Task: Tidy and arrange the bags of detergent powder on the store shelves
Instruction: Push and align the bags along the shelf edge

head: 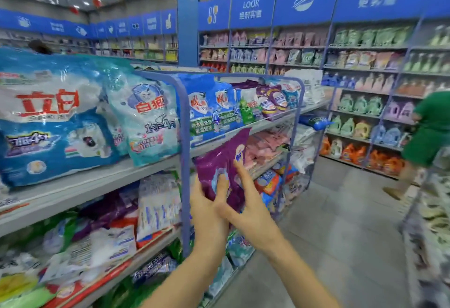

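- Purple bag (222,161): held up, tilted, off the shelves, in front of the blue post (186,161), its top corner just under the front edge of the top shelf (97,181).
- Left hand (207,208): grips the bag's lower left, thumb on the front, fingers behind.
- Right hand (247,208): forefinger lies straight up the bag's front. Its other fingers are hidden, so I cannot tell its grip.
- Blue bag (48,122) and teal bag (148,118) stand at the top shelf's front edge, left of the post.
- Person in green (426,132) stands in the aisle, far right.
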`<state>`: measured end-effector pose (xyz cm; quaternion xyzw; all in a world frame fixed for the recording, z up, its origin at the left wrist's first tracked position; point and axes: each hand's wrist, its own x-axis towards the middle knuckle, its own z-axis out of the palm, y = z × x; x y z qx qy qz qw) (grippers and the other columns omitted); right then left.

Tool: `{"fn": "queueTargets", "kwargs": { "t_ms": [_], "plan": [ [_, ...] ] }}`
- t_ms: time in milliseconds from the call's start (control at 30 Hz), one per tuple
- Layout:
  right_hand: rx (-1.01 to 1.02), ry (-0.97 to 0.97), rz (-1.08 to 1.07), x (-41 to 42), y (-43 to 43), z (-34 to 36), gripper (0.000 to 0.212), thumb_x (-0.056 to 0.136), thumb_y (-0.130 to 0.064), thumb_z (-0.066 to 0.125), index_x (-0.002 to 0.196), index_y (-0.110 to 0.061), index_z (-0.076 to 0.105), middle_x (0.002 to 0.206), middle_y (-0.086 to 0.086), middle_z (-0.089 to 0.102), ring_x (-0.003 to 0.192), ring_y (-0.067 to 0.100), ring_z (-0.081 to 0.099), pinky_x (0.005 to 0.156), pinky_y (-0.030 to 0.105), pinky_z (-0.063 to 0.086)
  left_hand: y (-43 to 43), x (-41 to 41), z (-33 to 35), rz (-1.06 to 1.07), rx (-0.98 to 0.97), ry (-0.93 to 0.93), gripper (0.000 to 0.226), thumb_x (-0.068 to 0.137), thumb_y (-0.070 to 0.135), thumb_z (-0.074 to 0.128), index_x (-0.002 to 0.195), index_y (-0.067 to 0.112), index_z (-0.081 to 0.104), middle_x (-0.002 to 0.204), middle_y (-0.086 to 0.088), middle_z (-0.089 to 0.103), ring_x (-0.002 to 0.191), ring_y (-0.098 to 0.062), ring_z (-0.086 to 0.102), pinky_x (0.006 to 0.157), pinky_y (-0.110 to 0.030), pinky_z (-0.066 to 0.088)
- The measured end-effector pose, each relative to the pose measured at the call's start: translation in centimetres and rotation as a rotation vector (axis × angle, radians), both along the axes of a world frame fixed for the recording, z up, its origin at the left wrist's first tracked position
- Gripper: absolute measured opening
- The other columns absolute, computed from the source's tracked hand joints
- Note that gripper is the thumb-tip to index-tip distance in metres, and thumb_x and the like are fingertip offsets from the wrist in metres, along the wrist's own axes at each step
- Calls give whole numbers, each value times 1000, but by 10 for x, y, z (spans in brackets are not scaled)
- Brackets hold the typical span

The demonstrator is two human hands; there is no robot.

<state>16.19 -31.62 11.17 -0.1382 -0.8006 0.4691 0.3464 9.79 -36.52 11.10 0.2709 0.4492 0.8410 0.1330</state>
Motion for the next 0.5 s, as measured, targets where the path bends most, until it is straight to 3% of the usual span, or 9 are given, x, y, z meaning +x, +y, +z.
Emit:
{"fn": "queueTargets", "kwargs": {
  "t_ms": [100,200,267,333,367,433,500],
  "plan": [
    [-124,18,57,9,41,5,91,65,-25,73,137,-28,18,126,-27,38,104,-31,41,86,-2,33,40,6,-19,-99,-90,374,47,79,19,59,124,31,56,115,0,65,109,-19,61,93,-40,49],
    [-246,143,-45,11,90,1,79,54,-37,77,125,-21,46,118,-2,63,108,2,61,92,22,49,81,-2,-28,-252,-193,666,81,66,7,60,134,47,42,127,6,55,122,-14,52,102,-41,44],
    [-468,255,-130,11,129,-7,70,52,-49,81,113,-21,62,111,5,68,108,22,63,94,38,50,104,-11,-26,-489,-203,691,85,65,6,64,135,48,40,132,14,52,124,-2,49,101,-27,43],
    [-627,309,-174,10,163,-6,87,40,-66,83,113,-23,64,114,5,68,110,25,62,97,44,47,128,-25,-22,-663,-178,648,78,67,5,66,134,36,42,133,19,53,120,8,48,91,-13,43],
    [-697,327,-202,10,179,-2,96,39,-68,82,120,-21,60,120,7,65,114,25,59,100,48,44,142,-34,-19,-687,-158,620,72,68,8,69,133,28,45,131,17,57,120,3,51,90,-15,45],
    [-839,370,-192,13,215,4,91,50,-55,81,126,-11,57,120,12,65,111,26,61,93,47,50,179,-58,-14,-530,-114,496,53,71,14,73,122,17,58,118,7,67,112,-9,61,89,-21,49],
    [-881,402,-79,16,246,18,81,38,-50,89,105,-8,71,105,14,70,93,25,69,72,39,59,220,-84,-8,-298,-131,338,29,79,9,73,104,18,63,102,3,70,98,-8,64,82,-18,50]
  ]
}}
